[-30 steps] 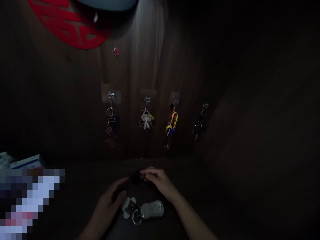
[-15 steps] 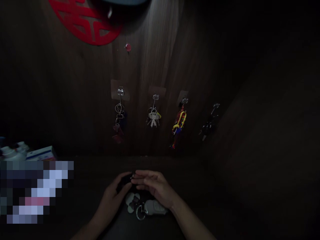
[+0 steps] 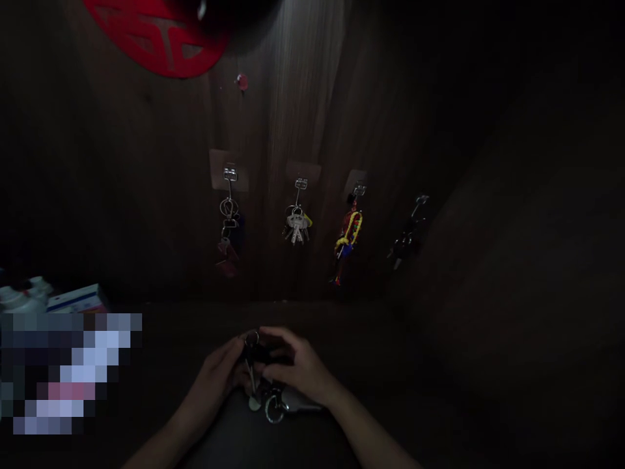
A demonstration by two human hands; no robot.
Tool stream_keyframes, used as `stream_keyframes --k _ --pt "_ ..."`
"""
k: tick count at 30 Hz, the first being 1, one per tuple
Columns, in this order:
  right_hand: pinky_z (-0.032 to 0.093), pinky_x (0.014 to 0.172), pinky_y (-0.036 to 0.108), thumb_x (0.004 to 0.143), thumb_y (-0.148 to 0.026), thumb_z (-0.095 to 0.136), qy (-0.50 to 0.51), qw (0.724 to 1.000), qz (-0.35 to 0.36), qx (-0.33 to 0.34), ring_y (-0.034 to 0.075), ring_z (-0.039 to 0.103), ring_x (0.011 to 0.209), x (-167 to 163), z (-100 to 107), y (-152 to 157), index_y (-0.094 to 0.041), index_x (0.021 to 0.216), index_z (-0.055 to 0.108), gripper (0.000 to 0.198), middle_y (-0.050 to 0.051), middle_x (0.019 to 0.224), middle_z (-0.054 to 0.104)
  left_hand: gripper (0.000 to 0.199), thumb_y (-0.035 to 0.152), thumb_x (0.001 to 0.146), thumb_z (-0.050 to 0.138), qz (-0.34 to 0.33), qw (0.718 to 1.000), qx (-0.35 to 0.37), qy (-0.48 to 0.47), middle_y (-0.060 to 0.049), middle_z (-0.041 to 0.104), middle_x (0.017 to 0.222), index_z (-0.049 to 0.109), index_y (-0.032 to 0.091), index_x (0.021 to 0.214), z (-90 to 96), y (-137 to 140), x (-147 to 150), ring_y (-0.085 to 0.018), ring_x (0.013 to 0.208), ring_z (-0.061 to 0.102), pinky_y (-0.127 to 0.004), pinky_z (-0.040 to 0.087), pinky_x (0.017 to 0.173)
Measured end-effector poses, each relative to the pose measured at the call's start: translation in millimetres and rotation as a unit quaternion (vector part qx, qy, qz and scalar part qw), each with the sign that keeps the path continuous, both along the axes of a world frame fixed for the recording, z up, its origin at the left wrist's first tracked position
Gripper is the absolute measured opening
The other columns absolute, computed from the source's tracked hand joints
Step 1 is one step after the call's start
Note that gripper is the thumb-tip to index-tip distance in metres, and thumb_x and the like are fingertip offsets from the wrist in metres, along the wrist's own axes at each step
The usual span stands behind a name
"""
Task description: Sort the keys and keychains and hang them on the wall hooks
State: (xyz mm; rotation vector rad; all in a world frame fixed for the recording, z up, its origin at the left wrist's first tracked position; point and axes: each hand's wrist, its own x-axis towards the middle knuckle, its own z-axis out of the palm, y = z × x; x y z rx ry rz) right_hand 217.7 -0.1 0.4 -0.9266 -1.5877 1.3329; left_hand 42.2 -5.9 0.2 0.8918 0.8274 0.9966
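Observation:
My left hand [image 3: 215,378] is closed around a dark bunch of keys [image 3: 250,368], with a small metal ring at its top and a thin, pale strip, perhaps a key blade, pointing down. From the other side my right hand [image 3: 303,371] curls its fingers about the bunch's dark part; poor light hides their exact contact. Under the hands lies a grey key fob [image 3: 300,399] with a metal split ring [image 3: 277,409], partly covered by my right hand. A pale round piece [image 3: 254,402] shows just below the held bunch.
Keys on hooks line the dark wooden wall: a bunch with a reddish tag [image 3: 227,241], silver keys [image 3: 297,225], a colourful braided cord [image 3: 349,234] and dark keys [image 3: 404,244]. White bottles [image 3: 17,298] and a box [image 3: 75,299] stand left. A red paper ornament [image 3: 180,64] hangs above.
The bunch has turned upright between my hands, its ring now on top. My right fingers have curled in around it. The pale flower-like piece below is now mostly hidden. The view has shifted slightly.

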Motion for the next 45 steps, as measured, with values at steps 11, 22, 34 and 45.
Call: stream_keyframes --k 11,22,34,45 --pt "0.046 0.083 0.033 0.074 -0.031 0.069 -0.079 0.993 -0.068 0.058 0.019 0.060 0.093 -3.2 -2.6 0.4 -0.026 0.104 0.066 0.031 0.003 0.101 0.066 0.042 0.036 0.086 0.057 -0.002 0.993 -0.077 -0.088 -0.012 0.073 0.091 0.057 0.013 0.120 -5.1 4.5 -7.0 -0.022 0.079 0.069 -0.027 0.048 0.063" --pt "0.050 0.061 0.027 0.075 -0.040 0.066 0.048 0.995 -0.078 -0.040 0.014 0.064 0.064 5.3 -2.3 4.2 -0.021 0.100 0.066 0.032 0.000 0.073 0.069 0.036 0.039 0.082 0.059 -0.031 0.995 -0.083 -0.041 -0.013 0.073 0.091 0.065 0.011 0.104 1.6 0.5 -4.4 -0.021 0.075 0.068 -0.025 0.047 0.054" --pt "0.045 0.053 0.023 0.077 -0.043 0.063 0.050 0.991 -0.125 -0.012 0.011 0.058 0.054 6.2 0.7 4.2 -0.022 0.101 0.061 0.032 -0.003 0.067 0.062 0.044 0.048 0.082 0.055 -0.096 0.995 -0.024 0.001 -0.004 0.065 0.062 0.065 0.012 0.106 0.1 -1.0 -3.7 -0.013 0.056 0.056 -0.020 0.035 0.047" --pt "0.047 0.082 0.031 0.084 -0.034 0.057 -0.051 0.987 -0.115 0.101 0.018 0.057 0.098 8.0 1.4 2.6 -0.027 0.104 0.066 0.023 0.003 0.104 0.063 0.035 0.041 0.085 0.055 -0.099 0.993 -0.052 -0.029 -0.010 0.071 0.088 0.065 0.013 0.104 -6.0 -2.2 -4.5 -0.012 0.058 0.059 -0.024 0.038 0.053"
